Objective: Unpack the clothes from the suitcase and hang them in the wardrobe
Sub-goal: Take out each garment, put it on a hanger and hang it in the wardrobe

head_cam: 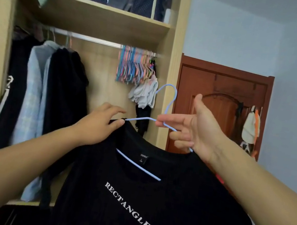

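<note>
Hanger (pixel 167 103), pale blue wire, one item, carrying a black T-shirt (pixel 147 201) printed with white lettering. I read its hook as standing upright just above my right hand (pixel 197 133), with the open mouth of the hook turned to the left, toward the wardrobe.

Right hand: index and thumb pinch the wire at the twisted neck, the other fingers curled loosely under the right shoulder of the hanger. Left hand (pixel 100 123): fingertips and thumb grip the shirt collar where it meets the left shoulder of the hanger, apparently settling the fabric onto the wire.

Long axis: the hanger's shoulders run left to right between my two hands, dropping slightly toward the right one; its bottom bar shows through the neck opening, below both sets of fingers.

Rail (pixel 97 40): metal, above and to the left of both hands, well apart from the hook. A bare stretch lies between the hung clothes (pixel 49 83) on the left and the bunch of coloured spare hangers (pixel 134 66) on the right. That stretch sits up and left of my right fingers, nearly straight above my left.

Judgement: the right hand governs the hook, so the lift falls to it, up and leftward, hook mouth leading over the rail. Suitcase not visible.
</note>
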